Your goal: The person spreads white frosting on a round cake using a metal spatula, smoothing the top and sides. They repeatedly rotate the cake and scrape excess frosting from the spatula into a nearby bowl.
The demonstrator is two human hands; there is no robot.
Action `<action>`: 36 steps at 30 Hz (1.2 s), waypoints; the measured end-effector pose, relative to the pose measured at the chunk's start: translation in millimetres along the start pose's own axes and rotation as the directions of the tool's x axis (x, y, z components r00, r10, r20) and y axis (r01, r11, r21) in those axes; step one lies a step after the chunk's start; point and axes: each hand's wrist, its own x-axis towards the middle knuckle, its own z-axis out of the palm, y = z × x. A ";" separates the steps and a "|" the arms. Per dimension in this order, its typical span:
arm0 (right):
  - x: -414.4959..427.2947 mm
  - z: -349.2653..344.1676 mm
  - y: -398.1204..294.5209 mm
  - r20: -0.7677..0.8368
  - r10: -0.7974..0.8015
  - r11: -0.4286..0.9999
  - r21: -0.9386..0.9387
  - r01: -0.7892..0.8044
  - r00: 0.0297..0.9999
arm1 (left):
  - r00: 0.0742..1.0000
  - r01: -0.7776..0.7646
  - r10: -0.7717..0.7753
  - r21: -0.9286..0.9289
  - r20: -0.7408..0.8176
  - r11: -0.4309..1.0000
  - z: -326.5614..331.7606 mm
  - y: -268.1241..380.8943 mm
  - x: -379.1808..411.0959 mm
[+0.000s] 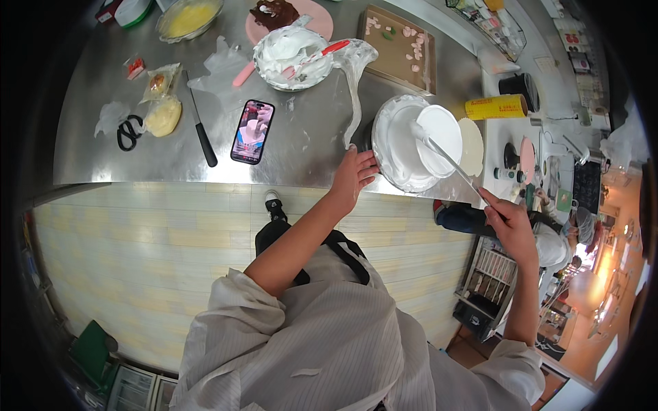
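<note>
A cake coated in white cream (443, 146) stands on a cream-smeared round turntable (386, 154) near the table's front edge. My right hand (509, 223) grips the handle of a metal palette knife (455, 165). Its cream-laden blade end lies at the left side of the cake's top. My left hand (354, 172) is empty, with fingers spread at the turntable's left rim; I cannot tell whether they touch it. Just above the left thumb ends the narrow tip of a cream-smeared piping bag (354, 77). The bag's wide end lies beside a bowl of white cream (272, 54) holding a red-handled spatula (334, 48).
On the steel table (303, 138) lie a phone (253, 132), a black-handled knife (205, 146), scissors (128, 133) and a tray of pink pieces (383, 56). A yellow roll (496, 107) lies right of the cake. Another person (552, 236) is at the far right.
</note>
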 end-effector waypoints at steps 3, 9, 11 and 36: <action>14.7 -17.9 -29.0 0.038 -0.066 0.931 -0.357 0.076 0.997 | 1.000 -0.013 0.013 -0.012 -0.006 1.000 0.4 1.7 -1.6; 43.1 -40.0 -59.3 0.132 -0.198 0.751 -0.616 0.237 0.971 | 0.999 -0.038 0.037 -0.052 -0.017 0.998 -1.8 1.2 -0.6; 57.7 -46.5 -52.2 0.173 -0.294 0.822 -0.456 0.341 0.940 | 0.999 -0.042 0.040 -0.072 -0.024 0.997 -2.3 -0.2 1.0; 186.7 195.9 -90.7 0.174 0.179 0.588 0.770 -0.247 0.968 | 0.965 -0.097 0.081 -0.050 -0.251 0.994 -98.4 46.5 -41.0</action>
